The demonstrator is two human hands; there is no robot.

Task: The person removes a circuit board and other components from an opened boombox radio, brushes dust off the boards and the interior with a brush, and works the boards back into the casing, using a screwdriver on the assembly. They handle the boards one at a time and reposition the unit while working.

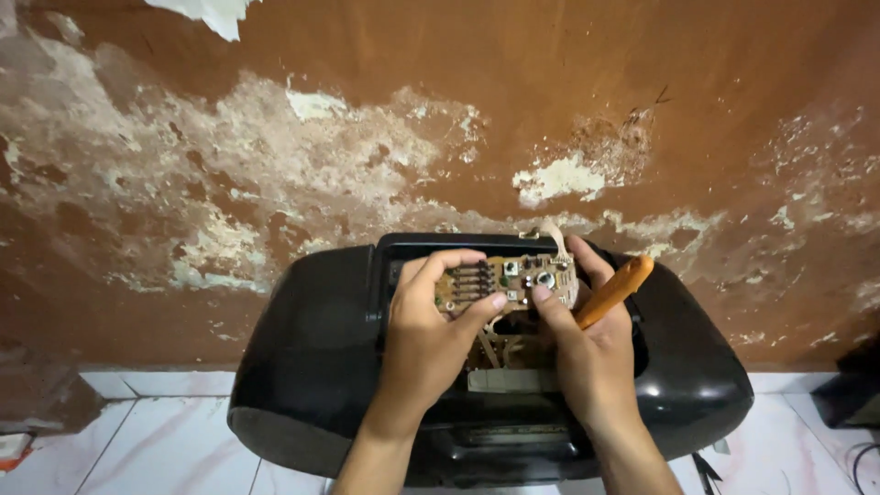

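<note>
A black portable stereo (pixel 302 367) lies on the white tiled floor against a wall, its top opened. Both my hands hold a small brown circuit board (pixel 509 275) above the opening. My left hand (pixel 426 335) pinches the board's left end, thumb on its lower edge. On the board's right end rests my right hand (pixel 587 353), which also holds an orange-handled tool (pixel 612 291) slanting up to the right. A pale ribbon cable (pixel 555 238) rises from the board's far edge. Inner parts of the stereo (pixel 500 353) show below the board.
A brown wall (pixel 440 119) with peeling pale patches fills the upper view. White floor tiles (pixel 174 449) run along the bottom. A dark object (pixel 848 394) and thin cables sit at the far right.
</note>
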